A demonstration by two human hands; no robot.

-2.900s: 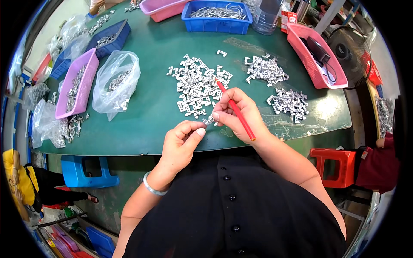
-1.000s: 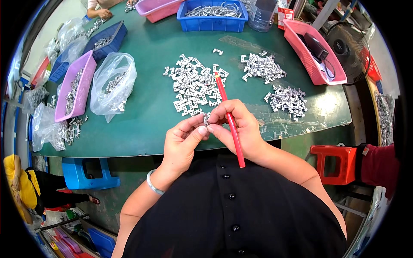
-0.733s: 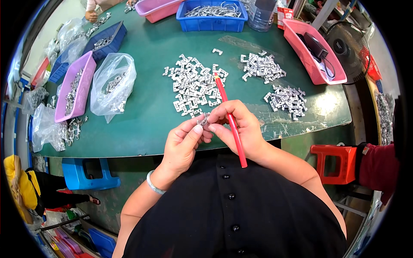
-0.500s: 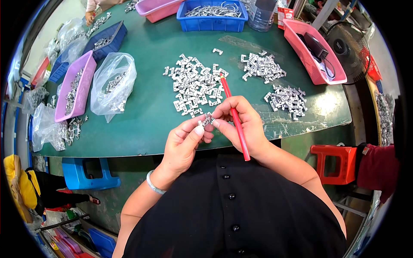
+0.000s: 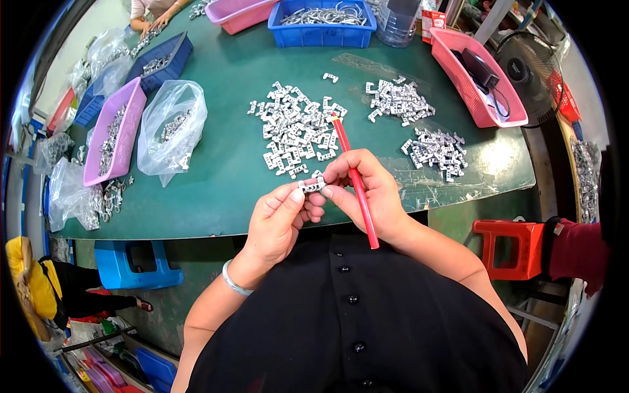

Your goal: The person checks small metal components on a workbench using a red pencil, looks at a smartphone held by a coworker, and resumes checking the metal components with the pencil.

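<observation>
My left hand (image 5: 278, 219) and my right hand (image 5: 367, 193) meet over the near edge of the green table (image 5: 223, 131). Between the fingertips of both hands sits one small silver metal clip (image 5: 312, 185). A long red pencil-like stick (image 5: 355, 180) also lies in my right hand, its tip pointing away over the table. Just beyond the hands is a large loose pile of the same metal clips (image 5: 295, 128). Two smaller piles lie to the right, one further back (image 5: 397, 99) and one nearer (image 5: 436, 149).
A clear plastic bag (image 5: 171, 128) of parts and a purple tray (image 5: 111, 134) lie at the left. A pink basket (image 5: 481, 78) stands right, a blue bin (image 5: 321, 23) at the back. Another person's hands (image 5: 154, 13) work far left. A red stool (image 5: 514, 249) stands right.
My hands have drawn back from the big pile toward my body, bringing one clip between the fingertips. The red stick has swung a little in my right hand.
</observation>
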